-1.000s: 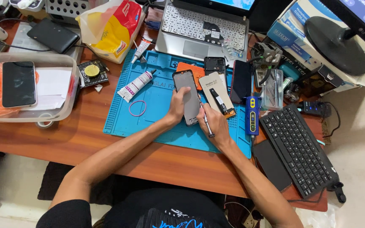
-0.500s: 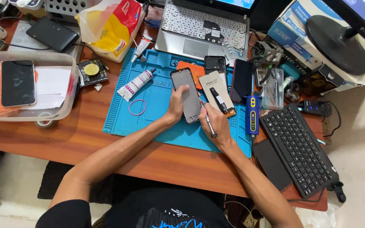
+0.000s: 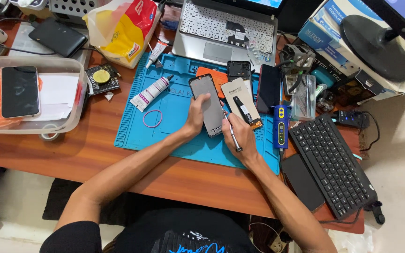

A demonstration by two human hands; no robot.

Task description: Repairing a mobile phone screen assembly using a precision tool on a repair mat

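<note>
Head view, with the blue repair mat point(image 3: 165, 136) on the wooden worktop point(image 3: 71, 154) as landmark. Near the mat's centre lies a grey phone screen panel point(image 3: 208, 104), its long axis running away from the person. The left hand point(image 3: 196, 115) is closed on the panel's near left edge, thumb lying across its face. The right hand point(image 3: 241, 136), just right of the panel, is curled around a slim metal tool point(image 3: 233, 136) — its tip meets the panel's right edge. On the mat's left part lie a white glue tube point(image 3: 152, 92) and a purple rubber band point(image 3: 152, 118). At the mat's right edge lies a blue-and-yellow electric screwdriver point(image 3: 281, 125); beyond it, off the mat, a black keyboard point(image 3: 331, 164).
</note>
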